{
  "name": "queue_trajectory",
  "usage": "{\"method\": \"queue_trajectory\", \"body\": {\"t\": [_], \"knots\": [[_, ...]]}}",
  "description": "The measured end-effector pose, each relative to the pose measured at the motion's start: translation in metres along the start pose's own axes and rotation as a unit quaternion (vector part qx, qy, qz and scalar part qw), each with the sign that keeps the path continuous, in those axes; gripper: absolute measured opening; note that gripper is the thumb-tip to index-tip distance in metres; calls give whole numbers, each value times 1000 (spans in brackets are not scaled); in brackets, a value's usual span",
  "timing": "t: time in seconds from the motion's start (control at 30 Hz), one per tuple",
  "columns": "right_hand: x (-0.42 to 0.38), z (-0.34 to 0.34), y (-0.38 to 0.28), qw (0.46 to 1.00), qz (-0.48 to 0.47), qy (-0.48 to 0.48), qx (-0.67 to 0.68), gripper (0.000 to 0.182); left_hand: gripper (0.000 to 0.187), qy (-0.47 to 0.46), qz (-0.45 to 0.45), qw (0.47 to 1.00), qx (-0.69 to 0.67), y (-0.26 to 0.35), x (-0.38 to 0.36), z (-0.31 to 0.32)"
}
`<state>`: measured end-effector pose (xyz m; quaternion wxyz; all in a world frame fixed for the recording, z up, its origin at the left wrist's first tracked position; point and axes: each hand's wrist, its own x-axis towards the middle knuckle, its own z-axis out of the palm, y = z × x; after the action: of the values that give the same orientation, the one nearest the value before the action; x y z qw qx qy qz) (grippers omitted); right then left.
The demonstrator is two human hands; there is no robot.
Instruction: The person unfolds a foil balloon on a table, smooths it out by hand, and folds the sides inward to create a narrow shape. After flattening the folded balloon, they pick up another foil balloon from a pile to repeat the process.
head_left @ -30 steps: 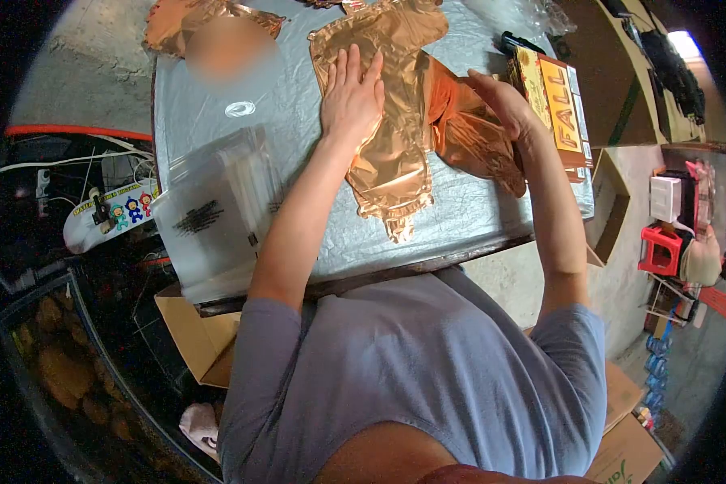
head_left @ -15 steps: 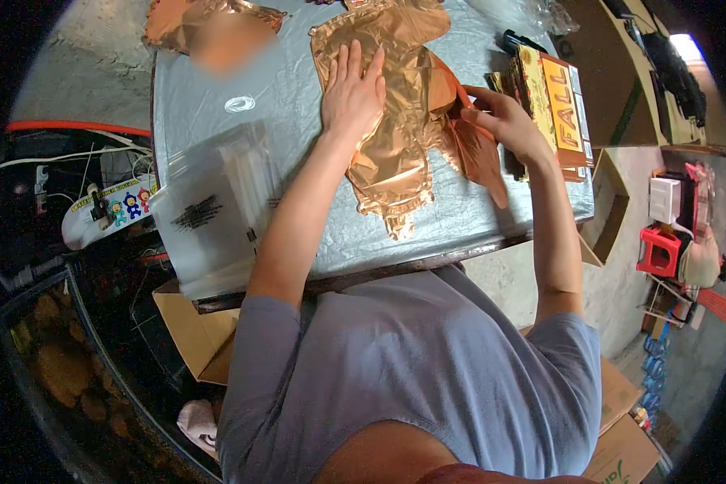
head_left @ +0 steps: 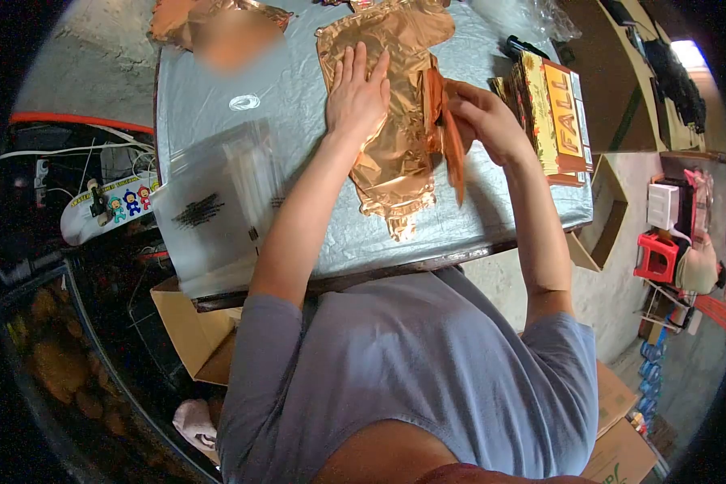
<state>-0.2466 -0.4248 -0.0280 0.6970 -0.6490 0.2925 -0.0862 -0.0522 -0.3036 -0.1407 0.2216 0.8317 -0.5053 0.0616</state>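
A flat, uninflated copper-coloured foil balloon (head_left: 391, 177) lies on the silvery table cover, wrinkled, with a narrow tab at its near end. My left hand (head_left: 357, 95) rests flat on its left part, fingers stretched out. On the other side, my right hand (head_left: 490, 123) pinches a raised flap of the same foil, which stands up along the balloon's right edge and hangs toward me. The right fingertips are partly hidden behind the flap.
Another copper foil piece (head_left: 177, 26) lies at the far left. Clear plastic bags (head_left: 226, 189) cover the table's near left corner. Printed "FALL" cards (head_left: 565, 117) stand at the right, beside a black object (head_left: 516, 47). Clear wrapping (head_left: 532, 18) is behind them.
My right hand has moved slightly left and up, bringing the flap inward against the balloon's body, where it was spread out to the right. My left hand stays flat on the foil.
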Motion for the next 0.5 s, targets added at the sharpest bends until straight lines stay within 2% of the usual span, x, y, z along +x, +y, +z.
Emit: {"method": "queue_trajectory", "body": {"t": [0.1, 0.13, 0.17, 0.23, 0.37, 0.5], "knots": [[12, -27, 12, 997, 33, -18, 71, 57, 55, -3, -2, 1000, -2, 1, -1, -2], [2, -17, -3, 996, 24, 22, 84, 53, 55, -6, -3, 1000, -3, 2, -1, -2], [1, -19, -1, 996, 21, 19, 82, 53, 55, -7, -4, 1000, -2, 2, 0, -3], [3, -34, 6, 995, 53, 64, 51, 52, 55, -7, -7, 1000, 8, 2, 1, -4], [-5, -36, 3, 992, 50, 84, 74, 50, 56, -23, -14, 1000, 6, 3, 1, -7], [1, -51, 23, 981, 70, 45, 174, 50, 55, -4, -11, 1000, -12, 2, 0, -2]]}}
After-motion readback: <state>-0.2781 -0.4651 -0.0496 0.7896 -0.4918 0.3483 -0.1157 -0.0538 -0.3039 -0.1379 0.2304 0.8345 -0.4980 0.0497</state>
